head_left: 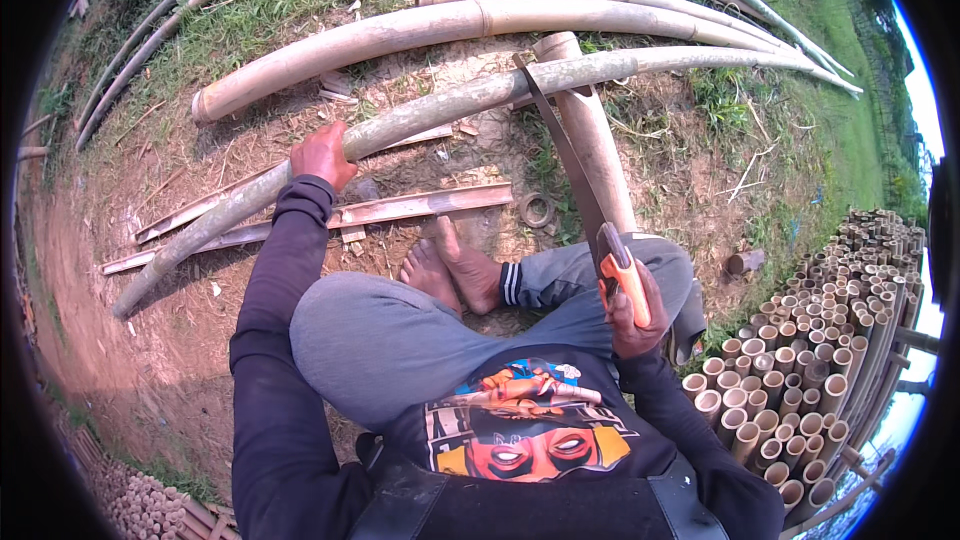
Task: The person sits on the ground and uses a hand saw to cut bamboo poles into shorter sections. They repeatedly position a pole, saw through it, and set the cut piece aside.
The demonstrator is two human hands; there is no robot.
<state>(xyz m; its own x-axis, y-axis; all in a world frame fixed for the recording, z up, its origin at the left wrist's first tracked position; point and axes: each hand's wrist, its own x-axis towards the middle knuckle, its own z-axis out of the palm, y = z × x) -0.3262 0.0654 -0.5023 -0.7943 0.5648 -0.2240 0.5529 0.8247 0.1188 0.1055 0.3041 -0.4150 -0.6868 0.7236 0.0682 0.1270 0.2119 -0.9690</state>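
My left hand [324,156] is wrapped round a long greenish-grey bamboo pole [430,116] that slants across in front of me. In my right hand [638,318] is the orange handle of a hand saw [566,145]. Its long dark blade stretches away from me, and its far end lies against the pole. Under the pole at that spot stands a thick pale bamboo post [592,140], leaning toward my right knee. My bare feet [455,270] rest on the ground between my bent legs.
Beyond the pole lie thick bamboo poles [400,35] on grass and dirt. Split bamboo strips [430,202] and a small bamboo ring [537,210] are near my feet. Many cut bamboo tubes [790,380] stand stacked at right; another pile [150,508] is at lower left.
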